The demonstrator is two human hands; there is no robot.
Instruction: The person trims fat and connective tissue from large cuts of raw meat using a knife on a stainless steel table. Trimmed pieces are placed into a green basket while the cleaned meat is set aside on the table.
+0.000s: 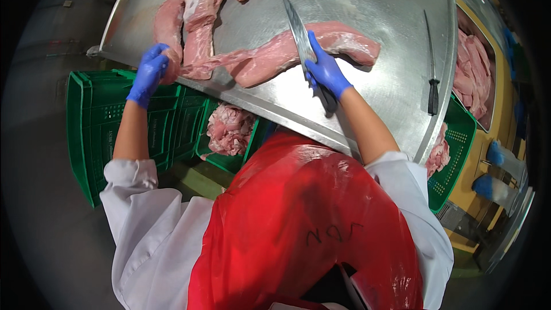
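Observation:
My left hand (150, 74), in a blue glove, is closed on the end of a pink piece of meat (170, 68) at the near left edge of the metal table (367, 0). A thin strip of meat runs from there to a long pork loin (270, 60) lying across the table. My right hand (328, 73), also gloved in blue, is wrapped round the black handle of a knife (297, 27). Its blade points away and to the left, across the top of the loin. Whether the edge cuts into the meat I cannot tell.
More meat (201, 6) is piled at the far left. A sharpening steel (433, 95) lies at the right. Green crates (86, 132) stand below the near edge, one with trimmings (231, 131); another crate (456, 163) and a bin of meat (473, 74) are at the right.

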